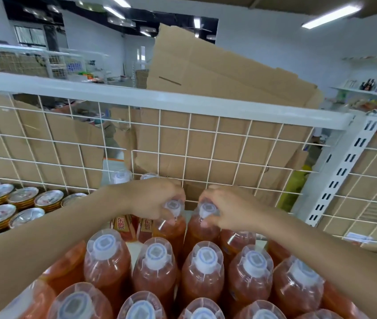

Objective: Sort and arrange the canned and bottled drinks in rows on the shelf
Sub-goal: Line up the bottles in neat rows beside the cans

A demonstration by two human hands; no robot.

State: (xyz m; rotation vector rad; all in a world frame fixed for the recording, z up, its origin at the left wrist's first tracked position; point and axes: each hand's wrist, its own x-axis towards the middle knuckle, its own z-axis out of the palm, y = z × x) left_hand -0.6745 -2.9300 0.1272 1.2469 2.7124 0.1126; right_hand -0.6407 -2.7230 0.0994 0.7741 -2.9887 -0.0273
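The left hand was clamped over the cap of one orange bottle, fingers curled round its clear top. The right hand gripped a second bottle the same way, just beside the first. Both bottles stood upright close in front of the wire grid at the back of the shelf, and the two hands were nearly touching. Farther out from the grid, the other bottles were packed in rows, shoulder to shoulder. The cans sat in rows of their own along the grid on the person's left. Cardboard leaned behind the grid.

It looked as if the pair was being set into the row nearest the grid. The main risk was the hold itself. Each full bottle hung from a grip on its smooth cap alone, so it could swing or slip through the fingers. A bottle dropped or set down tilted would strike its tight-packed neighbours and might topple several in front of the grid. The knuckles were also near the grid, so a wire could snag them and jolt the grip. Pushing both bottles in together could leave the row crooked.
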